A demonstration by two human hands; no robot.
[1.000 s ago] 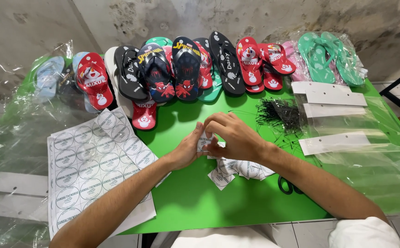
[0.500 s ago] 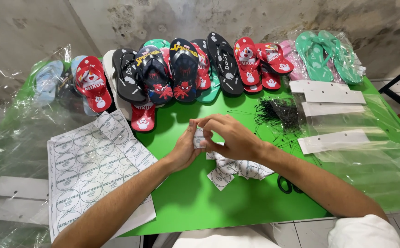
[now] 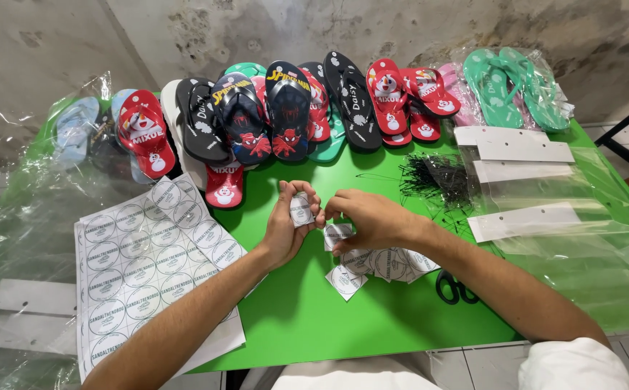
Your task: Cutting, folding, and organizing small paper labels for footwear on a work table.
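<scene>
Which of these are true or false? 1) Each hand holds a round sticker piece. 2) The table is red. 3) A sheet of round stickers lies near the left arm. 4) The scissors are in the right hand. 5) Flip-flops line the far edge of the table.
1) True: the left hand holds a round sticker, and the right hand pinches another sticker piece.
2) False: the table is green.
3) True: the sticker sheet lies there.
4) False: the scissors lie on the table by the right forearm.
5) True: the flip-flops line it.
</scene>
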